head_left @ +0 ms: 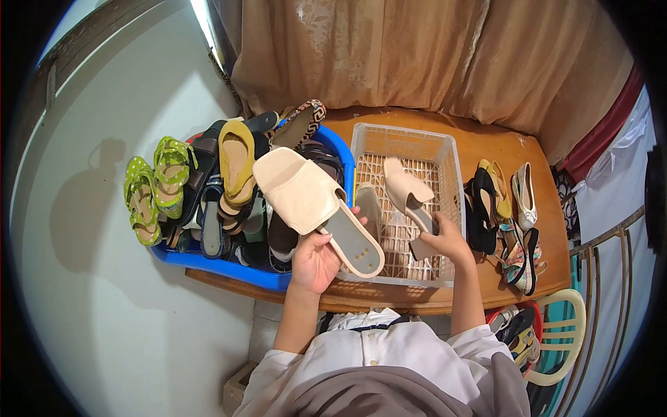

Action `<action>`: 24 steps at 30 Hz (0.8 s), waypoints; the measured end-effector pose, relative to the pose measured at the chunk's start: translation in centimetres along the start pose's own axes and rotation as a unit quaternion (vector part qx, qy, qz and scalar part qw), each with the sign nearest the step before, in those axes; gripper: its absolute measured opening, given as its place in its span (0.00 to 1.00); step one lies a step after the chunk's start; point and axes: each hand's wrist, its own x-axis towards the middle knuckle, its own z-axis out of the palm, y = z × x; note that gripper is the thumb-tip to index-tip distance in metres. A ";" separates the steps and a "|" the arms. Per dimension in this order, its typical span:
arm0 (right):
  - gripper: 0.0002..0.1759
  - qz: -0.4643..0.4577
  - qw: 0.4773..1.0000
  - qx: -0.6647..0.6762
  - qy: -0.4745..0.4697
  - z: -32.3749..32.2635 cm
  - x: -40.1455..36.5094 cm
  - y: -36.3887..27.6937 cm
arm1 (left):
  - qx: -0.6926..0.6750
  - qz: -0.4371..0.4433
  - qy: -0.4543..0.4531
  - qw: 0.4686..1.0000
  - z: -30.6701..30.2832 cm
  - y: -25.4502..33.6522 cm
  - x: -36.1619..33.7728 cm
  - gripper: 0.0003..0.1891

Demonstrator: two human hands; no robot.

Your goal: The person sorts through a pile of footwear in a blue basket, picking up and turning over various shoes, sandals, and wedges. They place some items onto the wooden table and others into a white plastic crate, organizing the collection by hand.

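Note:
My left hand (316, 263) is closed on a beige slide sandal (295, 191), its grey insole tilted toward me. The matching beige slide sandal (404, 182), with a block heel, is gripped near the heel by my right hand (448, 242). That second sandal is above a clear plastic basket (455, 201) with a slotted floor. Inside the basket, partly hidden behind the left sandal, stands another pale shoe (368, 205). To the left, a blue tub (260, 276) is piled with shoes, among them a yellow shoe (237, 156) and green polka-dot sandals (142, 201).
The wooden table (417, 117) holds more shoes on its right side, including black shoes (481, 215), a white flat (525, 198) and floral wedges (517, 257). A red tub (533, 320) of shoes sits on a cream plastic chair (573, 326). Brown curtains (389, 55) hang behind.

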 end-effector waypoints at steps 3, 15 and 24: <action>0.31 -0.081 0.994 0.067 0.026 -1.5 -1.7 -3.8 | 0.025 0.033 -0.007 0.999 0.1 -0.1 0.1 0.32; 0.36 -0.142 0.901 0.407 -0.044 -2.1 -3.7 -8.5 | 0.026 0.001 0.081 0.996 -1.3 -0.9 0.5 0.21; 0.35 -0.279 0.917 0.265 0.106 -2.3 -1.0 -7.8 | -0.085 -0.202 -0.091 0.971 -2.0 0.5 1.5 0.40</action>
